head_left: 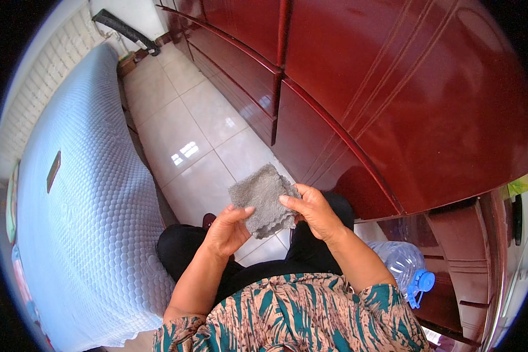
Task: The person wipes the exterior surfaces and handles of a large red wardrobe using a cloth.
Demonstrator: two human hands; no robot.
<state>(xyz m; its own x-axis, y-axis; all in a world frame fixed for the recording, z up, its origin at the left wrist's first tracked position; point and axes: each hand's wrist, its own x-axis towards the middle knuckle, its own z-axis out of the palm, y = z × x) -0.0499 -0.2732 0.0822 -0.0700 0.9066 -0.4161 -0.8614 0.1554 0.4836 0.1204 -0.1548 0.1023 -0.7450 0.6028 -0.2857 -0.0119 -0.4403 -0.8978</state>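
1 grey layered cloth (pixel 266 198) was near the middle of the view, above the tiled floor (pixel 185 126). At its 8 o'clock, the left hand (pixel 226 232) pinched it narrowly, thumb on top; at its 3 o'clock, the right hand (pixel 317 212) held it similarly. A pale blue bed cover (pixel 91 234) lay at 9 o'clock, a dark red cabinet (pixel 405 111) stood at 2 o'clock, and a clear bottle (pixel 400 260) at 4 o'clock.

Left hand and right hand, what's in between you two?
A grey cloth lies between the left hand and the right hand; both hold it, thumbs on top. The head view shows it.
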